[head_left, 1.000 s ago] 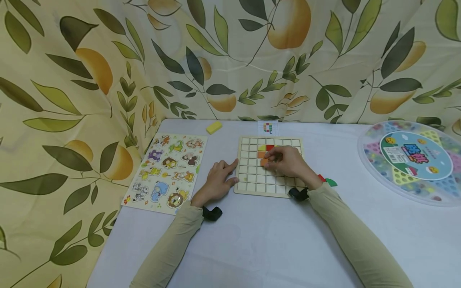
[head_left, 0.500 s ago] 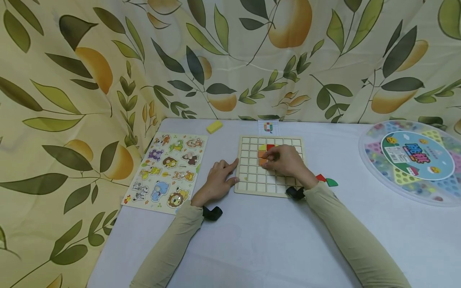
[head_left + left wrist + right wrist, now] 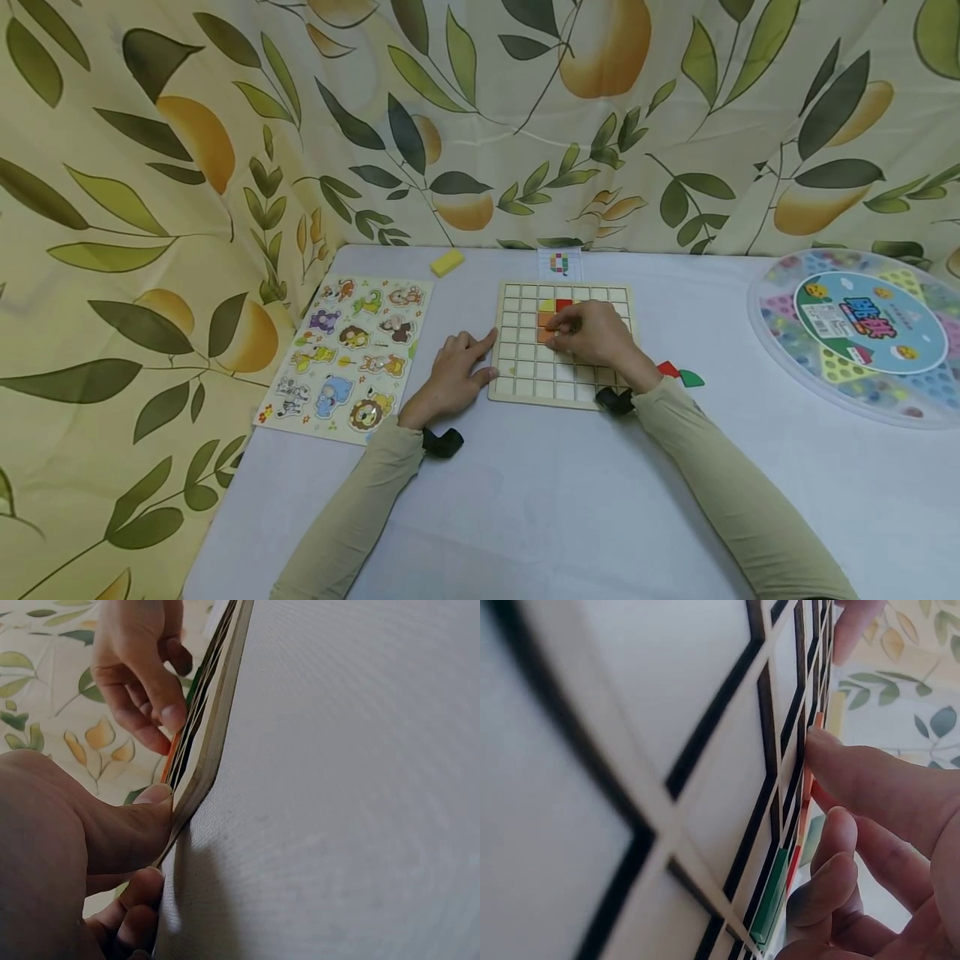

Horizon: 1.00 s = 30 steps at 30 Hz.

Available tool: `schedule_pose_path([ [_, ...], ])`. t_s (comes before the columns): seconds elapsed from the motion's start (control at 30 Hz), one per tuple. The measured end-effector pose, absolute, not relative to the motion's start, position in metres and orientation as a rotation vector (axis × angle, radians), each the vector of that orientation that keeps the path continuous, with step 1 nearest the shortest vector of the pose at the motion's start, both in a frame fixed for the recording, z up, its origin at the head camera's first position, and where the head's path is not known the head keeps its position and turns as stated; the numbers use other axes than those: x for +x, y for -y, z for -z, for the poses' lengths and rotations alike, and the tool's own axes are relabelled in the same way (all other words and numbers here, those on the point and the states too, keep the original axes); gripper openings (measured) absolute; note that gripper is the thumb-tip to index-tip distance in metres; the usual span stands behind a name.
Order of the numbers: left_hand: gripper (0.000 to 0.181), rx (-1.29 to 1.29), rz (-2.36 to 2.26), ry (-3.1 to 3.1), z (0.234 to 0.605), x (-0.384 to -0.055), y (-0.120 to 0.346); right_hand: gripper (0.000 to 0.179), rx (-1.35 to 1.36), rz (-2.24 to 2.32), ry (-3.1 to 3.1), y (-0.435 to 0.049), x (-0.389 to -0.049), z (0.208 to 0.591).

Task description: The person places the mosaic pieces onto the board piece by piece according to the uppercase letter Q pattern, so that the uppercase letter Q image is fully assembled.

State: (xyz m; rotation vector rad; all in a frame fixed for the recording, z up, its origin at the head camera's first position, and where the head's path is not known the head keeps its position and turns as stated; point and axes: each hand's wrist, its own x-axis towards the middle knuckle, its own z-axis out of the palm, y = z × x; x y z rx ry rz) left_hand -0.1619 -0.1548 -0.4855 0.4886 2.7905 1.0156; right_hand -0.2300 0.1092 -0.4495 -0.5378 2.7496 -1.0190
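1. Grid board (image 3: 525, 367) of pale wood, flat on woven-covered white desk (image 3: 525, 508); visible near cells bare.
2. At its left edge, left hand (image 3: 453, 379) touching, fingers apart.
3. Right of it, loose red piece (image 3: 667, 368), round-edged green piece (image 3: 691, 378): probably left to place.
4. Over it, right hand (image 3: 596, 335), fingers clamped on flat orange tile (image 3: 543, 335).
5. Farther on it, already laid: yellow tile (image 3: 547, 306), red tile (image 3: 563, 305).
6. Behind it, printed card (image 3: 559, 265).

The person's right hand (image 3: 596, 333) hides squares toward three o'clock on the square, pale wooden grid board (image 3: 525, 387). The head view's three o'clock edge crops the round, clear plastic case (image 3: 870, 325). At twelve, the rectangular white paper card (image 3: 559, 265) has detail too small to tell.
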Motion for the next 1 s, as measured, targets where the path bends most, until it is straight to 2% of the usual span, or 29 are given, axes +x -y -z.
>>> schedule_pose_path([
  [1.0,0.065,0.475,-1.006,-2.792,0.4854,-0.1623,0.1536,0.022,-0.543,1.006,-2.738,-0.1138,-0.2302,0.4502],
])
